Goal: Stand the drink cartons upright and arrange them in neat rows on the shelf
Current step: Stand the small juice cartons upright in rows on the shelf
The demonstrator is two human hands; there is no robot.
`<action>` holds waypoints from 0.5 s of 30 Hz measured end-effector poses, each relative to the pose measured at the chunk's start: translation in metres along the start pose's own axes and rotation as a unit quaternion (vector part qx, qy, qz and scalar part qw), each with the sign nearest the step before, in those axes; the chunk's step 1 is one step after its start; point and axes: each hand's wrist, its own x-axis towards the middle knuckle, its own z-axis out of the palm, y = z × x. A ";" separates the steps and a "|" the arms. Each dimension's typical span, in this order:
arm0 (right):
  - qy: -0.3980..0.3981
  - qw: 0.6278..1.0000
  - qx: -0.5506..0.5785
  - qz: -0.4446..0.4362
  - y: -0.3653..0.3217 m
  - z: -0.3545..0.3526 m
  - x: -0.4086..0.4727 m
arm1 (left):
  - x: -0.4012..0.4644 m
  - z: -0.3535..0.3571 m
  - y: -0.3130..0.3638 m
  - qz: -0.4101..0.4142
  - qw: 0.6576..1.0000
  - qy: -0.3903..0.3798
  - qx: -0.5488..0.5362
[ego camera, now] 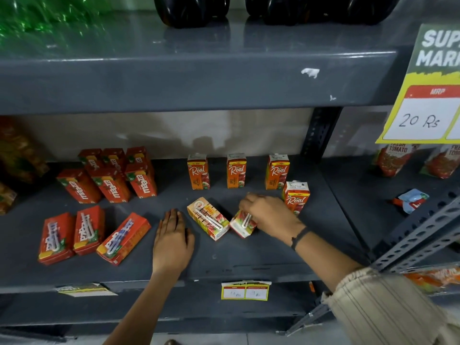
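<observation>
Right hand (268, 215) is down on a fallen Real carton (242, 224), fingers curled over its far end and closed on it, straw side facing up. That carton lies flat, long axis running from near-left to far-right, tucked right under the palm. Left hand (173, 239) rests open and flat on the shelf (249, 260), holding nothing. Between the two hands lies a second fallen carton (207, 217), just beside the left fingertips, angled the other way. Four Real cartons already stand behind, nearest one (296, 196) just beyond the right knuckles. Three Maaza cartons (92, 232) lie flat further left, well clear.
</observation>
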 end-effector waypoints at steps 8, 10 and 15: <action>0.242 0.857 0.255 0.378 -0.020 0.016 -0.002 | 0.002 0.003 -0.002 0.003 1.000 0.000 0.008; 0.232 0.845 0.282 0.391 -0.028 0.024 -0.002 | 0.002 0.003 -0.003 0.005 1.000 -0.002 0.011; 0.218 0.845 0.305 0.381 -0.028 0.025 -0.008 | 0.002 0.003 -0.003 0.008 1.000 0.002 0.006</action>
